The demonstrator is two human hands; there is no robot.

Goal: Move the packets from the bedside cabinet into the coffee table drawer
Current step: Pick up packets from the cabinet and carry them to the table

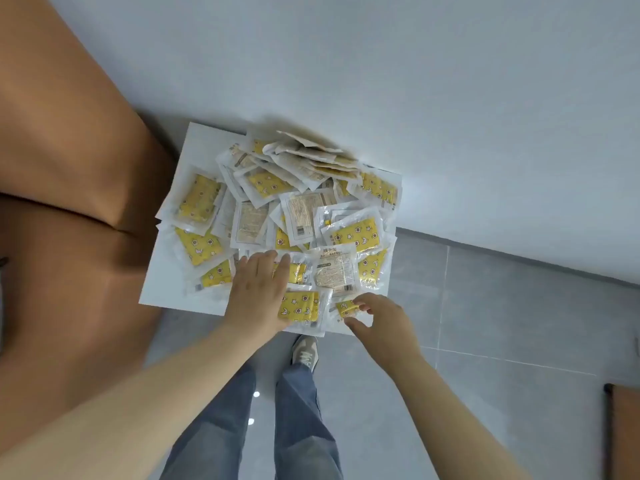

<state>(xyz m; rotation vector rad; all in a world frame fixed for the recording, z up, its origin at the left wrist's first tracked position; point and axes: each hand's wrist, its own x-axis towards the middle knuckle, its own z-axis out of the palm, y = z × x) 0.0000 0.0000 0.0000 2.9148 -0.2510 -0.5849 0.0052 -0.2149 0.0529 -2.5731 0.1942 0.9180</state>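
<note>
Head camera looks straight down on the flat white top of the bedside cabinet (pixel 162 289), which stands against a plain pale grey wall (pixel 415 81). Left of the cabinet, and touching its side, is a large tan-brown padded piece of furniture (pixel 69 168). Right of the cabinet and in front of it lies a floor of grey square tiles (pixel 519 323), and well off to the right a brown wooden edge (pixel 623 427) shows.

A loose heap of packets (pixel 298 209), flat clear plastic sachets, covers most of the cabinet top. Some show a yellow print of stars and moons and others a pale printed label. The heap is thickest toward the wall, and a few packets overhang the near edge.

A person in blue jeans (pixel 301 427) and a grey and white trainer (pixel 304 353) stands just in front of the cabinet. The left hand (pixel 258 292) reaches over the near edge and lies palm down on the packets, its fingers straight and slightly spread, gripping nothing. The right hand (pixel 384 320) is at the cabinet's near right corner. Its fingers are curled, and thumb and fingertips pinch the edge of a small yellow packet (pixel 346 307) lying there among the others.
</note>
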